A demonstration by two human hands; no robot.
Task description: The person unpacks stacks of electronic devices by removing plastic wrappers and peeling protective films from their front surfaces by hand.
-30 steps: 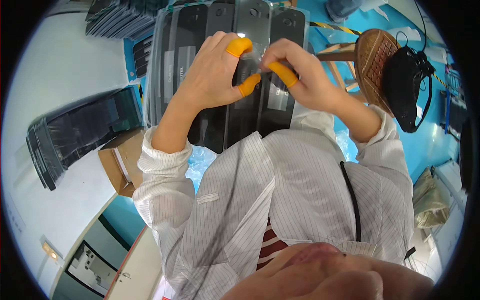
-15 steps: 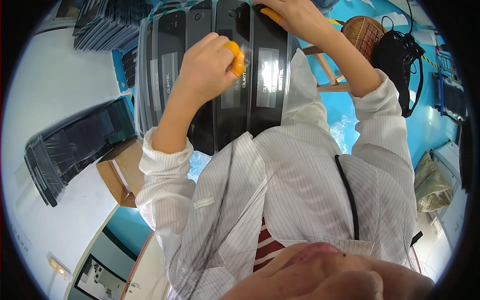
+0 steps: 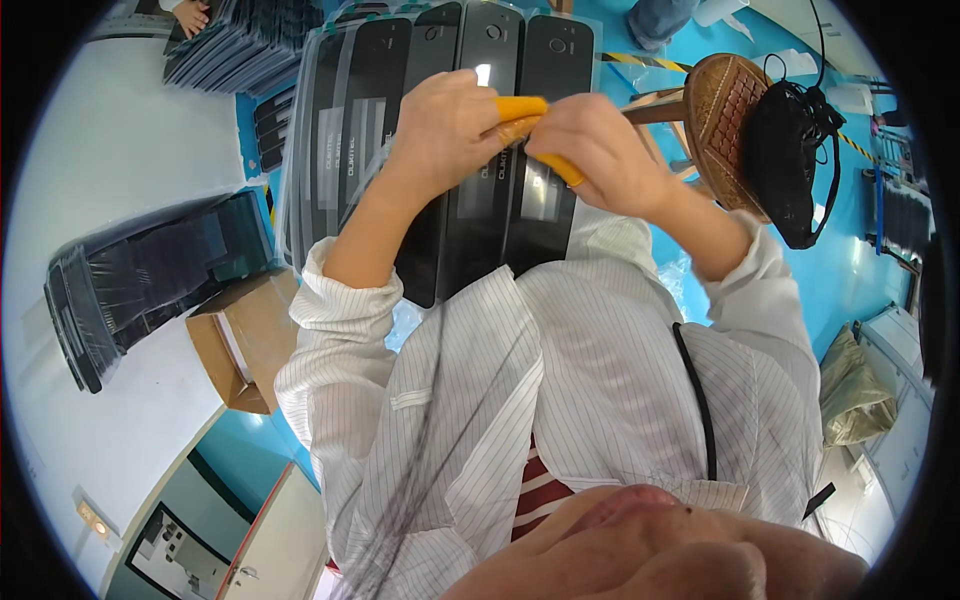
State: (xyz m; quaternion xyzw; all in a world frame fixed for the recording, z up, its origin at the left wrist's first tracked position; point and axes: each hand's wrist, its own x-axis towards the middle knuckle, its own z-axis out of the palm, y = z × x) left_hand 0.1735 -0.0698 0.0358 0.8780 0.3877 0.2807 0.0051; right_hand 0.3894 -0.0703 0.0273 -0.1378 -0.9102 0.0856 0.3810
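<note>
Over a row of long black panels (image 3: 432, 245) with a small round mark near their far ends, my two hands meet. Yellow finger covers are on fingers of both. My left hand (image 3: 440, 130) is closed, its covered fingertips pressed together and pointing right. My right hand (image 3: 600, 150) is closed too, its fingertips against those of the left. Whatever is pinched between them is hidden. Pale rectangular film patches lie on several panels, and clear plastic sheeting (image 3: 291, 200) edges the row on the left.
On the left, a white table (image 3: 130, 180) bears wrapped black panels (image 3: 160, 270) and a tall stack of dark sheets (image 3: 235, 60), with another person's hand (image 3: 190, 17) by it. An opened cardboard box (image 3: 215, 350) stands close by. A brown woven stool (image 3: 715, 130) with a black bag (image 3: 790, 160) is at right.
My right hand has come down from the far end of the panels to meet my left hand. The left has shifted slightly right. Another person's hand now shows at the far left.
</note>
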